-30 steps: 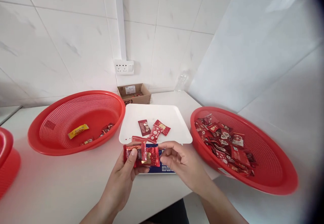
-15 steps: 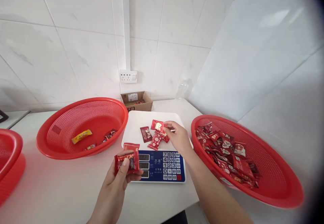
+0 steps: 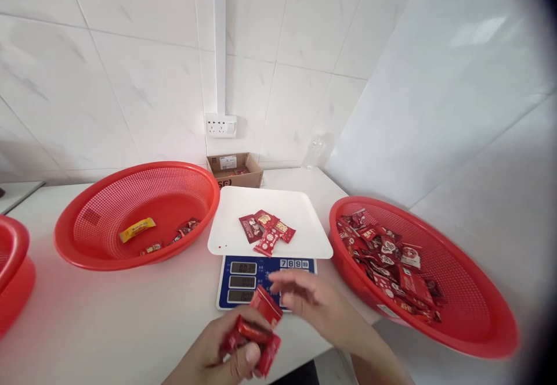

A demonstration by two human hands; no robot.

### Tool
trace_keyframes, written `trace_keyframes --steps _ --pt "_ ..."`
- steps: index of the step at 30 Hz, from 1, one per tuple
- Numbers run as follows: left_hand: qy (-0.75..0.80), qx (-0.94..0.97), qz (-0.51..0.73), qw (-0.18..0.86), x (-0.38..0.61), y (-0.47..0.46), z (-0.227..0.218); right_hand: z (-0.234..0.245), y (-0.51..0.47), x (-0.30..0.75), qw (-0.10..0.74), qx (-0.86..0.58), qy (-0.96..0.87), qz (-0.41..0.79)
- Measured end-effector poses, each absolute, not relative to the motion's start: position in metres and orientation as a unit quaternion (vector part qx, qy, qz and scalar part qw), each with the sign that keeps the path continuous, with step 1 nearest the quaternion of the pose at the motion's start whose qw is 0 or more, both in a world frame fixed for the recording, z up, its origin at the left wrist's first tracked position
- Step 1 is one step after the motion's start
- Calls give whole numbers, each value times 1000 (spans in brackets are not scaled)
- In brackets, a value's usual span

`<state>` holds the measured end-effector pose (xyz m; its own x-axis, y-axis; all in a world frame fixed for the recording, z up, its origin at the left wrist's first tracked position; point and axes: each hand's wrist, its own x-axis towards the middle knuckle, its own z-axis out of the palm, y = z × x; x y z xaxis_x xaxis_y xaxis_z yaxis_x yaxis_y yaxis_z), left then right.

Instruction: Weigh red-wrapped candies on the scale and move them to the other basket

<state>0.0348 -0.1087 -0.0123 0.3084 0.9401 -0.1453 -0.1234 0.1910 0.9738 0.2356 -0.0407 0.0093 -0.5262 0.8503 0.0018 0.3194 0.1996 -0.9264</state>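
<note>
My left hand (image 3: 220,344) is closed round several red snack packets (image 3: 266,306), low in front of the scale. One packet sticks up above its fingers. Just right of it hovers my right hand (image 3: 324,309), fingers apart and slightly blurred, with nothing seen in it. Its fingertips are close to the upright packet; I cannot tell whether they touch. Behind both hands stands a digital scale (image 3: 224,280) with a blue panel, its keypad partly covered by my right hand. A small overlapping pile of red packets (image 3: 268,238) rests on the white weighing pan (image 3: 304,216).
A red basket (image 3: 483,315) on the right holds many red packets. The left red basket (image 3: 108,199) contains a yellow packet (image 3: 137,229) and a few red ones. Another red basket (image 3: 17,245) is cut off at the left edge. Behind the scale sits a cardboard box (image 3: 239,179).
My right hand has let go of a red packet on the pan and drawn back toward my left hand. My left hand has moved right and down with its packets.
</note>
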Motion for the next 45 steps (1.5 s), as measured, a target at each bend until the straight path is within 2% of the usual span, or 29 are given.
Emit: trace_keyframes --steps 2,5,15,20,28,31,37,41,45 --pt "360 574 358 642 36 -107 -20 7 -57 241 230 -358 -722 546" --pt "316 655 316 609 39 -103 -27 2 -68 248 215 -359 -703 575" --pt "255 644 301 655 37 -106 -11 4 -72 251 184 -422 -685 564" --pt "337 604 338 638 25 -113 -5 6 -69 255 204 -424 -693 546" --pt "435 549 302 647 17 -117 -19 7 -62 272 257 -463 -660 533" --pt "458 543 284 644 17 -118 -21 8 -56 272 306 -502 -646 487" --pt "495 482 304 656 23 -121 -25 -1 -35 260 419 -593 -609 318" --pt "484 458 338 665 28 -120 -25 -17 -19 249 427 -576 -647 257" --pt "479 450 355 665 30 -120 -24 -31 -4 239 419 -542 -717 125"
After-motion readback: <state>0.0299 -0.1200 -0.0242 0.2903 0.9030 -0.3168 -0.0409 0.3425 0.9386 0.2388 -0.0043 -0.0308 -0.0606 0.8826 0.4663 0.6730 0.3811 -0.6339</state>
